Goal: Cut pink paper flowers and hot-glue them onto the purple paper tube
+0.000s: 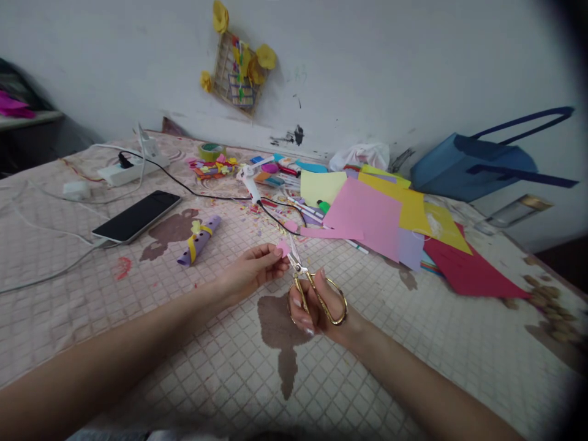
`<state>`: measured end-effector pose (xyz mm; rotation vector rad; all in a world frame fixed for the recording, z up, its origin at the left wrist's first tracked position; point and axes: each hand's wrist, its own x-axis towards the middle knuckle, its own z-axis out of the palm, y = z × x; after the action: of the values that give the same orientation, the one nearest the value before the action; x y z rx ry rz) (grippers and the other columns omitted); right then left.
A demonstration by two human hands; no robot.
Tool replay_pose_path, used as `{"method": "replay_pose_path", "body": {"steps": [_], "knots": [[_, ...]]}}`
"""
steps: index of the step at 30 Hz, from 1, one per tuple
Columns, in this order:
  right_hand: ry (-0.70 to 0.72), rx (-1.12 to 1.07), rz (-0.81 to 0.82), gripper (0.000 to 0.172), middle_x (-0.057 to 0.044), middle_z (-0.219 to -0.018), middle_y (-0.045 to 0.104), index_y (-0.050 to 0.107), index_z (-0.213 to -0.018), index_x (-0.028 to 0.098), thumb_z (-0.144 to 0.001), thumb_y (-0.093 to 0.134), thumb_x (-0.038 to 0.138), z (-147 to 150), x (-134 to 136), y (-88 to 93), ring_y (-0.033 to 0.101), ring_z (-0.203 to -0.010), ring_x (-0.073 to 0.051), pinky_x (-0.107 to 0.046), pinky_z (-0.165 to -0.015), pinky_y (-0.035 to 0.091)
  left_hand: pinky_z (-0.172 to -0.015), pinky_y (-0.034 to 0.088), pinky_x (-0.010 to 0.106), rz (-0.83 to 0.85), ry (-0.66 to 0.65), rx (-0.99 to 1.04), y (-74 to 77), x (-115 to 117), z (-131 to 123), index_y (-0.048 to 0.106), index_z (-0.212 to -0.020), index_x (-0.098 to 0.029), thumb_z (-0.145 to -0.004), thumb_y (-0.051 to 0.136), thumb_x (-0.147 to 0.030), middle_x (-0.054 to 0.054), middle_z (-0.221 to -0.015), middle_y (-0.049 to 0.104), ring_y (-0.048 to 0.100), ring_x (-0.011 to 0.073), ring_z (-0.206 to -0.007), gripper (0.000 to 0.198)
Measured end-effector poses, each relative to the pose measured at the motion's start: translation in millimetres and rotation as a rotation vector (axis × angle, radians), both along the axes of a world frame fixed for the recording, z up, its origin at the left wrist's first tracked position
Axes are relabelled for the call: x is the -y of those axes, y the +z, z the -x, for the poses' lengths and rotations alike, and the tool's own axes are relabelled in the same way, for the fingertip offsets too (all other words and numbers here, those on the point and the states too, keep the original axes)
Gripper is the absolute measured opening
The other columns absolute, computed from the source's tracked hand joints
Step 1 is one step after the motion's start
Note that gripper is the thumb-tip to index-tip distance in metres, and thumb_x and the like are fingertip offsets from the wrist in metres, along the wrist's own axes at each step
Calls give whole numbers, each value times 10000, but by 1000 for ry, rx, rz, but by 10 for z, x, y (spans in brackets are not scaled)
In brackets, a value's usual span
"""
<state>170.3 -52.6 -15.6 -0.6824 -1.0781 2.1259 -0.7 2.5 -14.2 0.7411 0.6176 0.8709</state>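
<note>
Between the thumb and fingers of my left hand (261, 268) is a small piece of pink paper (283, 248). My right hand (316, 306) grips gold-handled scissors (299, 269), with fingers through the loops. The scissors' blades are parted and point away from me, right beside the pink piece; whether they touch it I cannot tell. Just beyond the blades lie a pink paper strip (331, 233) and a white glue gun (250, 185) with a black cord. A rolled purple paper tube (199, 240) with yellow bands rests left of my left hand.
A phone (138, 215) on a cable and a white power strip (133, 169) lie at the left. Coloured paper sheets (362, 214) spread over the right side, near a blue bag (473, 165). Paper scraps and green tape (212, 150) are at the back, by the wall.
</note>
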Motion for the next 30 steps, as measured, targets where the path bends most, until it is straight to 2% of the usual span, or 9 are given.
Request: {"method": "replay_pose_path", "body": {"steps": [4,9,20,24,27,30], "knots": [[-67,72,-42,566,63,-446,384,449,-678,180,-782,305,718,5,12,-42,326,-351,-67,-197,-375,208,-629,460,165,-39,15,-15,-3,1,-5,574,-778,-118,-794,617,-203,19,-726,621,578,68,-660,96],[-137,145,-99,526,63,-455,378,451,-684,175,-826,310,662,16,55,-11,318,-349,-57,-191,-374,195,-647,449,175,-84,38,-35,24,14,-9,567,-768,-120,-785,627,-224,13,-722,614,568,68,-665,121],[-167,170,-151,497,85,-414,332,429,-649,182,-832,344,636,34,76,49,253,-323,-48,-190,-353,194,-647,428,190,-218,54,-108,-19,-60,8,547,-770,-134,-779,632,-262,0,-720,611,557,69,-657,154],[-204,188,-163,508,90,-401,324,417,-633,188,-818,340,655,-11,33,76,245,-314,-47,-191,-351,206,-644,426,195,-216,52,-160,-30,-61,10,551,-772,-130,-759,649,-277,1,-714,611,556,71,-651,177],[-277,314,-203,471,78,-409,363,448,-642,184,-829,378,610,-108,-55,98,298,-329,-54,-192,-357,224,-645,431,199,-191,36,-213,-20,-45,6,560,-770,-125,-754,646,-302,11,-735,620,559,72,-651,198],[-409,507,-264,358,65,-489,443,471,-657,179,-762,568,507,-188,-149,122,373,-377,-58,-193,-378,269,-632,439,212,-236,-31,-363,11,-15,-1,568,-752,-117,-755,634,-329,19,-714,620,557,82,-632,222]]}}
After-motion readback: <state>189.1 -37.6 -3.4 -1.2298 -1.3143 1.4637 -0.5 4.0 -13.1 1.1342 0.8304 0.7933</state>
